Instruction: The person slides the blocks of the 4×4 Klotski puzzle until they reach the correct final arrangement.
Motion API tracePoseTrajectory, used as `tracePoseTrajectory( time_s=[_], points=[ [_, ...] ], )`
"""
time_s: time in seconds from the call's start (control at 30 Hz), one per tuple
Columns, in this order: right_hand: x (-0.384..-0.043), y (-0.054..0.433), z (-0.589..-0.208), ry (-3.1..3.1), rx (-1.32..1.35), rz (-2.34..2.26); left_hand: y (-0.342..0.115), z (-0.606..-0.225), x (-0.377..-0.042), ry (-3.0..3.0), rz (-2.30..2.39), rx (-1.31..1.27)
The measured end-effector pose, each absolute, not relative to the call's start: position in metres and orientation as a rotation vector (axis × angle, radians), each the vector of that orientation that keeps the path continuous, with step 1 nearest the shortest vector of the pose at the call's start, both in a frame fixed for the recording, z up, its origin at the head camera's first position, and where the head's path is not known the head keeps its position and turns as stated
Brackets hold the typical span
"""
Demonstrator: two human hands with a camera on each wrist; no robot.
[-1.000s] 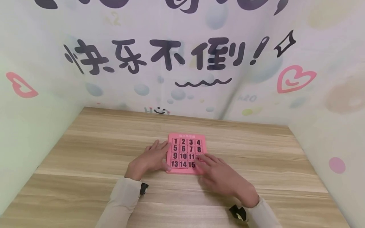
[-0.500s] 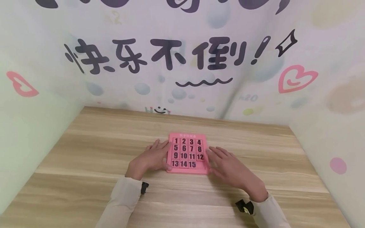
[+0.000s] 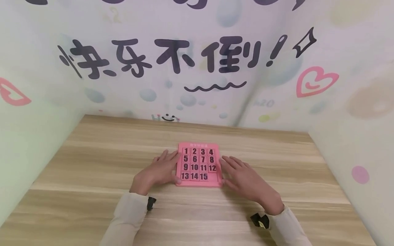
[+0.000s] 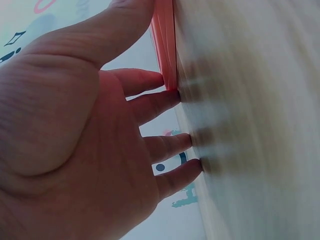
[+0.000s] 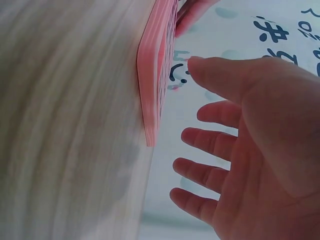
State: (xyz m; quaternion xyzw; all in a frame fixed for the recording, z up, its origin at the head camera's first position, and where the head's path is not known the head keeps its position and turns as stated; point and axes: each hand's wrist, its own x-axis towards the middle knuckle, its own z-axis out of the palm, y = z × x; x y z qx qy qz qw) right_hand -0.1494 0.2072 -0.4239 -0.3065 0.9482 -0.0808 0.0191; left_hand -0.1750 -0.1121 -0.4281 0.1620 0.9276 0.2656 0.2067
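A pink number sliding puzzle (image 3: 198,183) lies flat on the wooden table. Its tiles run from 1 to 15 in order, four rows deep, and the bottom right slot holds no tile. My left hand (image 3: 157,172) rests along the puzzle's left side, thumb at the near left corner. In the left wrist view the index and middle fingertips meet the puzzle's edge (image 4: 169,55), with the other fingertips at the tabletop. Beside the right edge is my right hand (image 3: 246,179), its fingers loosely extended. The right wrist view shows that hand (image 5: 265,135) raised off the puzzle, holding nothing.
The wood-grain table (image 3: 191,215) reaches back to a printed backdrop (image 3: 123,99) with dark lettering and hearts. Pale side panels close it in at left and right. Both sleeves are light, and a black strap (image 3: 260,220) sits at the right wrist.
My right hand has moved off the lower right tiles to the puzzle's right side, uncovering 12 and the bare slot. The left hand keeps its place. The head view has shifted slightly.
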Motion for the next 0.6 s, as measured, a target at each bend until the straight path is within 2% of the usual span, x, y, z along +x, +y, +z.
tracePoseTrajectory(
  time_s=[0.6],
  points=[
    [-0.1531,0.208,-0.4159,2.99,-0.976,-0.246,-0.114,-0.4197,-0.1786,2.587,0.626,0.491]
  ],
)
